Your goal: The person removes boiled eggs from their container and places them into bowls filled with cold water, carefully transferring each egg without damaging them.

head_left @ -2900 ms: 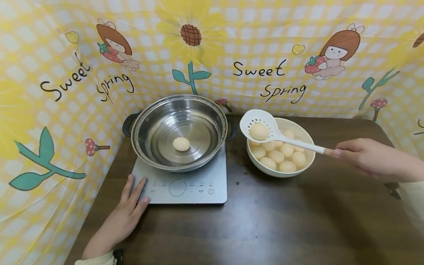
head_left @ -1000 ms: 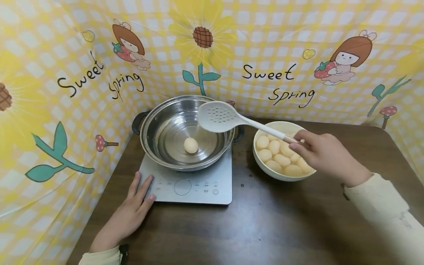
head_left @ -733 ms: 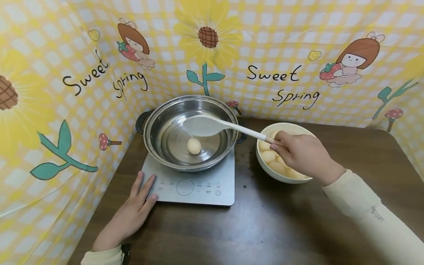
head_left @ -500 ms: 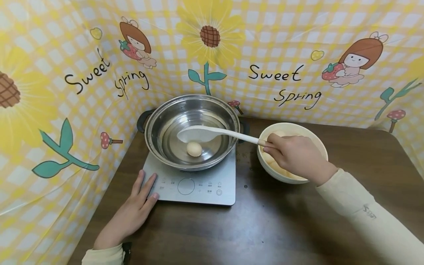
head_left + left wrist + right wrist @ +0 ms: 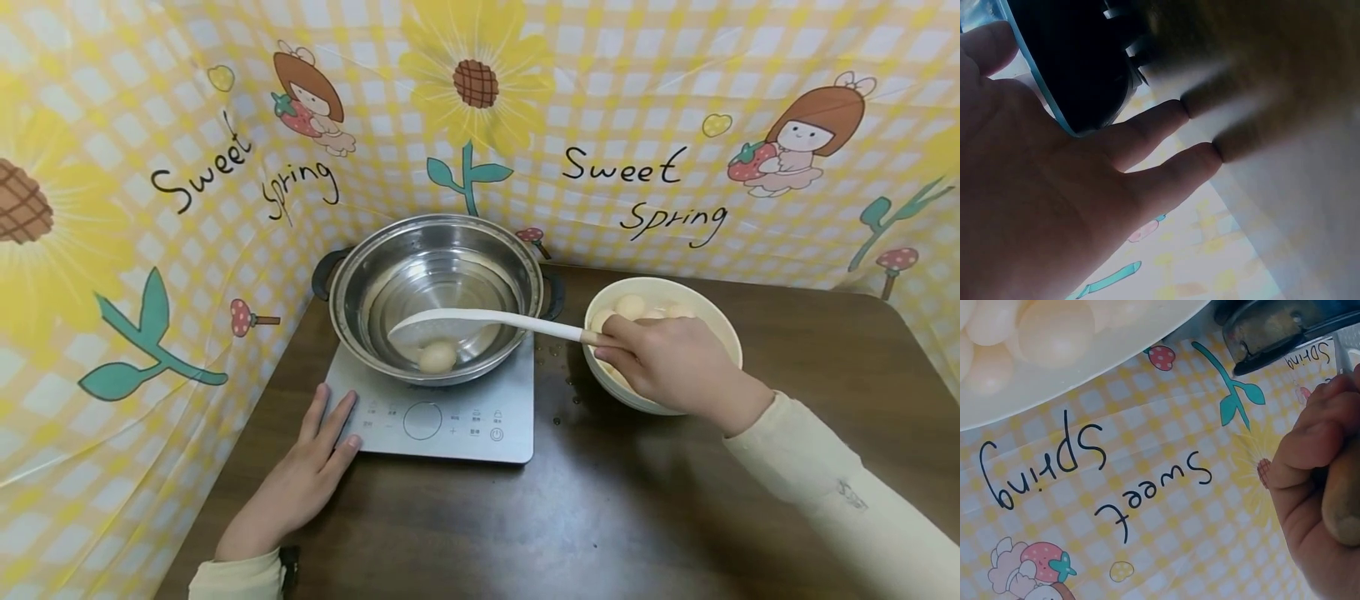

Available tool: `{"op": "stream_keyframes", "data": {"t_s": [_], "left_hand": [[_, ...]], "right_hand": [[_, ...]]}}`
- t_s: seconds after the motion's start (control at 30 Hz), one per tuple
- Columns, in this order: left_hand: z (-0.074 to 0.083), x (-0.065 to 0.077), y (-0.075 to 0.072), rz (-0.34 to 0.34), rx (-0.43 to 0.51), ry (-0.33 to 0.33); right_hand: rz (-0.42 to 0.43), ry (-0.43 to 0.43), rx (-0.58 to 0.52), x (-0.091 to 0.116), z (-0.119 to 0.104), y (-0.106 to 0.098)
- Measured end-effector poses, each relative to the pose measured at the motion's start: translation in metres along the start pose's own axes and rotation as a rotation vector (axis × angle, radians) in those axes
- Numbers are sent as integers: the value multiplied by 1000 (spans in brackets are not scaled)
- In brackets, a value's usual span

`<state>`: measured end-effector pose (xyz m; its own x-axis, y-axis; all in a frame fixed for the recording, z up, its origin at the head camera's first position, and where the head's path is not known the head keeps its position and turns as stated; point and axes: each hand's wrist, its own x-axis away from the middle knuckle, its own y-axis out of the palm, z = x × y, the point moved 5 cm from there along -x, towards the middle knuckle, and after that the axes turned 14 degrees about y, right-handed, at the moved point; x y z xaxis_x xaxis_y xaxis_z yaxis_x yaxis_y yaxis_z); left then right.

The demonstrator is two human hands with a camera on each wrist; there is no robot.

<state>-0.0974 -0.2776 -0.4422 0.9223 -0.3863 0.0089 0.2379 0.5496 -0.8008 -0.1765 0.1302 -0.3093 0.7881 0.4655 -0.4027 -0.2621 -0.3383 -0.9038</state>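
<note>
My right hand (image 5: 667,358) grips the wooden handle of a white slotted spoon (image 5: 517,320) above the bowl of eggs. The spoon's head is tilted inside a steel pot (image 5: 435,237), beside or against a single egg (image 5: 437,357); whether they touch I cannot tell. In the right wrist view, curled fingers wrap the wooden handle end (image 5: 1342,500). My left hand (image 5: 296,479) lies with fingers extended at the left edge of a silver induction cooker (image 5: 450,446). The left wrist view shows those fingers (image 5: 1172,178) straight, near the cooker's dark underside.
A cream bowl (image 5: 727,333) with several eggs (image 5: 630,306) stands right of the pot, partly hidden by my right hand. Black handles (image 5: 553,296) jut from the pot's sides. Water drops dot the brown table (image 5: 600,500). A yellow checked cloth (image 5: 622,50) hangs behind and left.
The spoon, holding an egg over the bowl earlier, then showing none, has moved left and down into the pot. The pot's egg has shifted slightly toward the front. My left hand stays at the cooker.
</note>
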Motion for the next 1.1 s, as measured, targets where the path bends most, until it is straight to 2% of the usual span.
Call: {"op": "stream_keyframes", "data": {"t_s": [0.27, 0.43, 0.53, 0.7, 0.93, 1.03, 1.1], "left_hand": [[-3, -2, -3, 5, -11, 6], [-4, -1, -5, 6, -15, 4], [-5, -1, -5, 7, -13, 4], [-4, -1, -2, 3, 4, 5], [-2, 1, 1, 8, 10, 2], [-2, 1, 0, 15, 9, 5], [-2, 1, -1, 17, 11, 6]], "right_hand": [[1, -32, -6, 3, 0, -13], [-58, -32, -49, 0, 2, -17], [-144, 9, -67, -4, 3, -15], [-343, 93, -123, -11, 1, -14], [-533, 121, -218, -27, -1, -14], [-658, 203, -295, -33, 1, -11], [-755, 300, -372, -34, 5, -8]]}}
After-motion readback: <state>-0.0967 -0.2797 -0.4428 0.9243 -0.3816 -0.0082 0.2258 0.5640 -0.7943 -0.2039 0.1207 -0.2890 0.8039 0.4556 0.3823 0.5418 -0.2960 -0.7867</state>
